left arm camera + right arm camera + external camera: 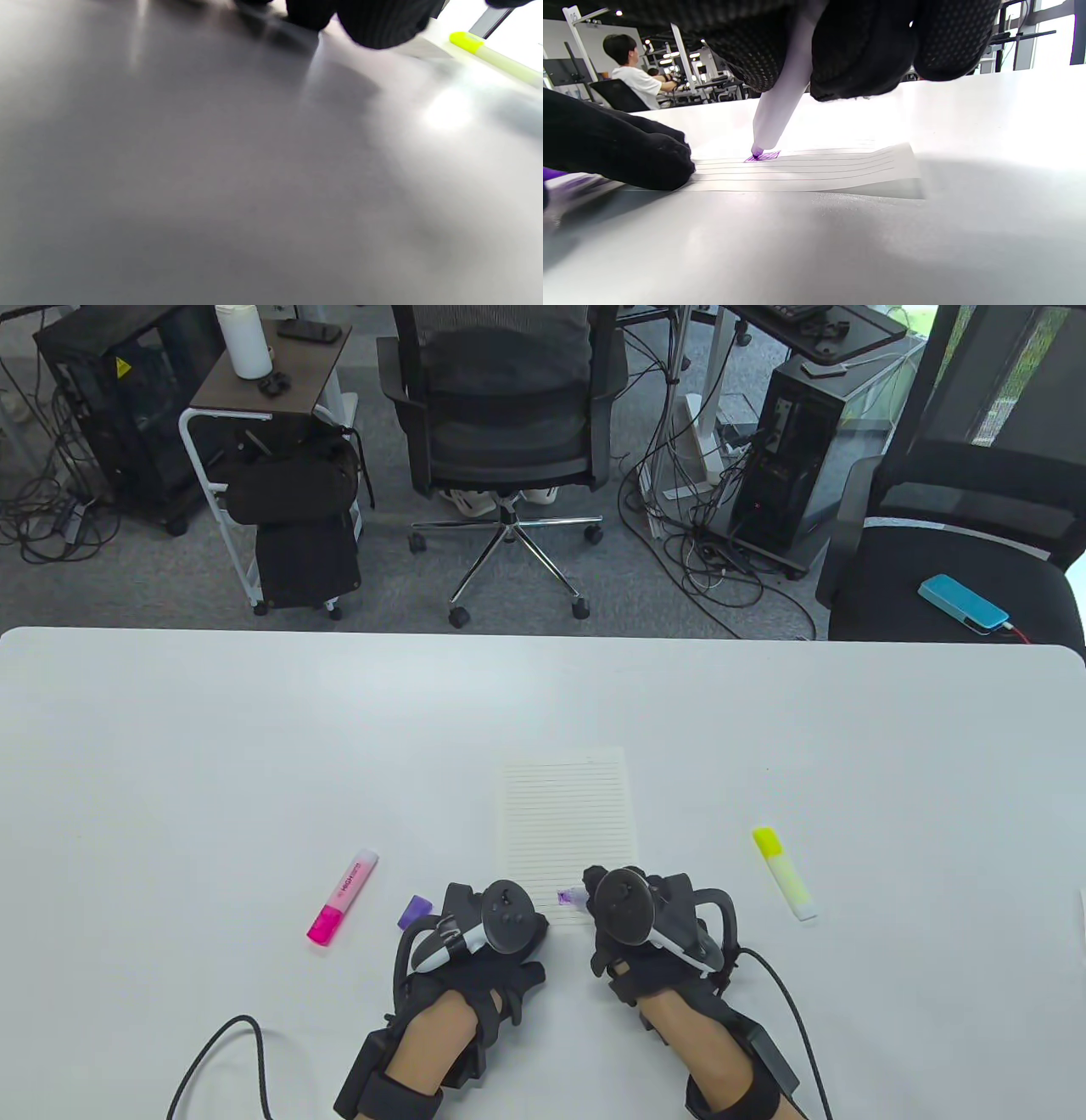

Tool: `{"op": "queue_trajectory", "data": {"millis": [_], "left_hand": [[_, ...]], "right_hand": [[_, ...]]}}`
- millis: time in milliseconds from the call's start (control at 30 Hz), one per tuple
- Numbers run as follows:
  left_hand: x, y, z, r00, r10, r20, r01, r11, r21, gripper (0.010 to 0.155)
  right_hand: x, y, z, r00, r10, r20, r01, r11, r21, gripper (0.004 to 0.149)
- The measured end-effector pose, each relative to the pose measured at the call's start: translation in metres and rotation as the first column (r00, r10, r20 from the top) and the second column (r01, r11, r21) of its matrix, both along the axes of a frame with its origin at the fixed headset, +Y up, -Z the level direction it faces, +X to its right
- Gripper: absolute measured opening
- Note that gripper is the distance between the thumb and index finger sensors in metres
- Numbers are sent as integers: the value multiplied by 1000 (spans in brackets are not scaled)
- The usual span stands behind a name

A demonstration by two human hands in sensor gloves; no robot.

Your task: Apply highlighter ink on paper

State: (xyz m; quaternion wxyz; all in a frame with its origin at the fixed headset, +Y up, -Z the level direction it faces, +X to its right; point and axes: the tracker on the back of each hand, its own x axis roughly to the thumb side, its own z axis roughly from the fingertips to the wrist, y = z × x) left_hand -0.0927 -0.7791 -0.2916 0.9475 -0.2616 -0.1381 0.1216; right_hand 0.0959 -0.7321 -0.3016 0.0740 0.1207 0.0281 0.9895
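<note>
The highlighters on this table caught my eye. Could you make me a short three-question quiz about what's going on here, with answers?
1. True or false: the purple highlighter's tip touches the lined paper.
2. Which hand holds that highlighter: A) left hand, B) right hand?
3. Fill in: the loose purple cap lies between the left hand and the ____ highlighter.

Key:
1. True; a purple mark sits under the tip.
2. B; the left hand rests on the paper's near edge.
3. Pink; the yellow highlighter lies right of the paper.
</note>
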Motion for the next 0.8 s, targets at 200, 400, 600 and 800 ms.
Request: {"op": "queue_trajectory", "data": {"millis": [200,400,600,800], "left_hand": [[0,0,0,1000,-1,0,1,1000,1,66],[0,0,0,1000,1,-1,-1,1000,0,66],[0,0,0,1000,-2,1,2,1000,0,67],[0,0,0,1000,2,-1,-2,1000,0,66]], "right_hand": [[-1,0,1,1000,21,6,-22,998,65,42],[0,0,1,1000,13,-9,-12,996,86,42],[0,-1,0,1000,6,-8,-5,996,88,42],[1,1,0,1000,-15,-22,16,999,48,42]]}}
